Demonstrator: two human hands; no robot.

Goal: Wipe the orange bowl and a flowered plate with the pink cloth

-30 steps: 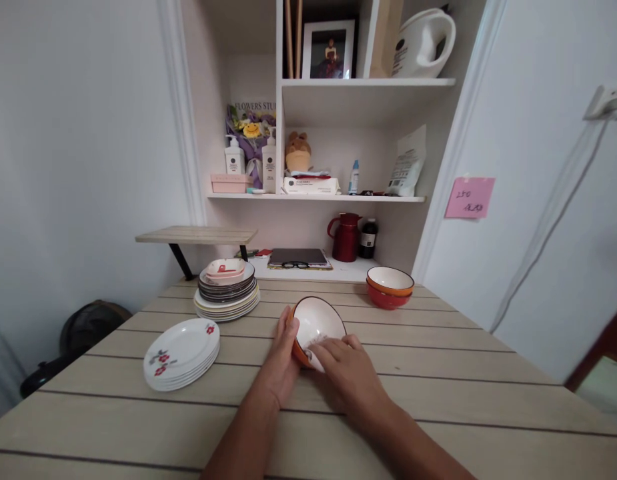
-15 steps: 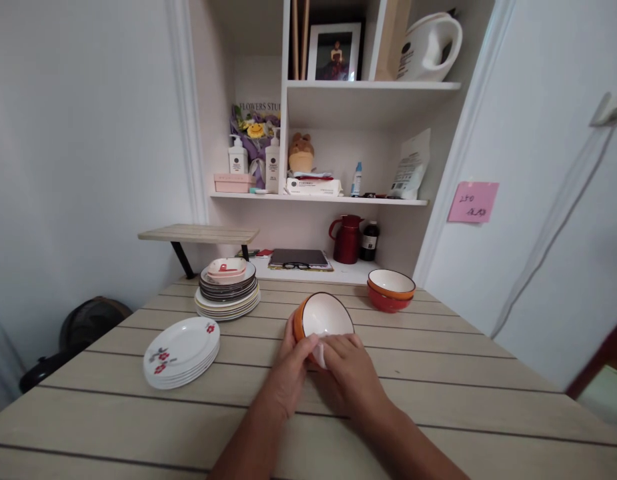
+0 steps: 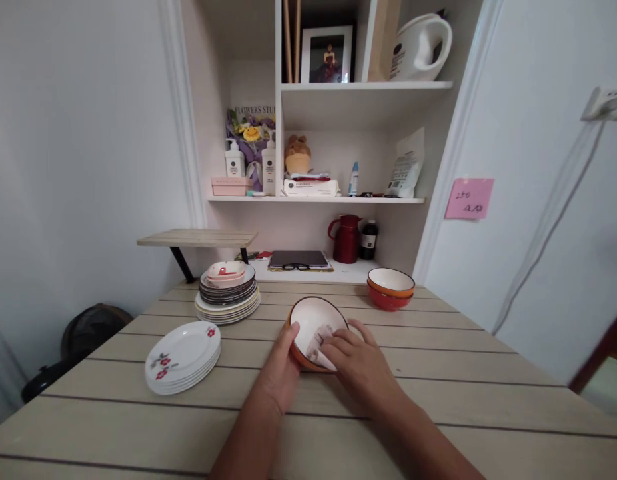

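Observation:
An orange bowl (image 3: 315, 312) with a white inside and dark rim is tilted toward me at the middle of the table. My left hand (image 3: 282, 373) grips its left side, thumb over the rim, with the other fingers hidden beneath. In my right hand (image 3: 361, 363) is a crumpled white tissue (image 3: 318, 343), pressed against the bowl's inner wall by my fingers. Beyond my right hand, an orange bowl (image 3: 391, 283) is stacked in a red bowl (image 3: 389, 300).
At left lie a stack of flowered white plates (image 3: 183, 357) and a taller stack of dark-rimmed plates (image 3: 228, 293) topped by small pink dishes (image 3: 227, 272). A small raised shelf (image 3: 198, 237) stands behind them. A red jug (image 3: 346, 240) and a closed laptop (image 3: 298, 259) sit at the back.
The bowl has turned and lowered slightly, its opening facing up more. My right hand and the tissue have moved from the near rim into the bowl. My left thumb now lies over the left rim.

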